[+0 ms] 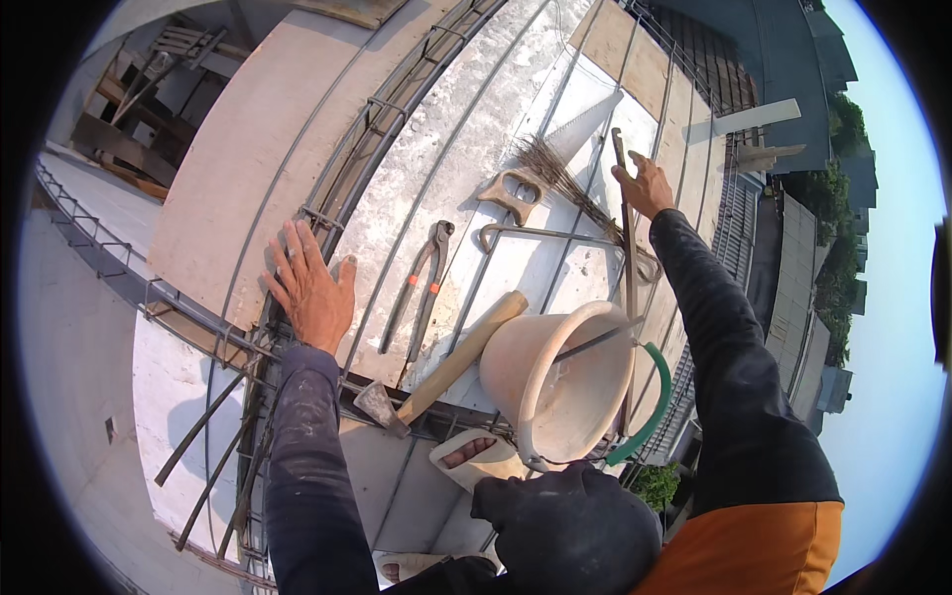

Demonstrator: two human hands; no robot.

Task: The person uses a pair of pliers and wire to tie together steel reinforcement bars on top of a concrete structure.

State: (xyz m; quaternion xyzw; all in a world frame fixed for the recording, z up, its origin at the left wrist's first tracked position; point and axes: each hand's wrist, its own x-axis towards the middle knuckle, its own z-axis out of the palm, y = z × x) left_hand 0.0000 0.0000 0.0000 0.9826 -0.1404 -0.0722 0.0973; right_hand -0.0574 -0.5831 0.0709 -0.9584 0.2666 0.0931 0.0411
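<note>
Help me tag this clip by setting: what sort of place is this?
Probably an outdoor building site: there is a long cage of dark steel reinforcing bars, long-handled grey metal pincers with orange bands, and a hammer with a pale wooden handle.

A deck of pale panels (426, 149) carries orange-banded pincers (434, 289); beside them lies a wooden-handled hammer (474, 342), then a pale bucket (514, 372); nearby are a handsaw (573, 137), a bundle of thin strands (570, 184), a hooked rod (550, 234) and a long dark bar (628, 228).
</note>
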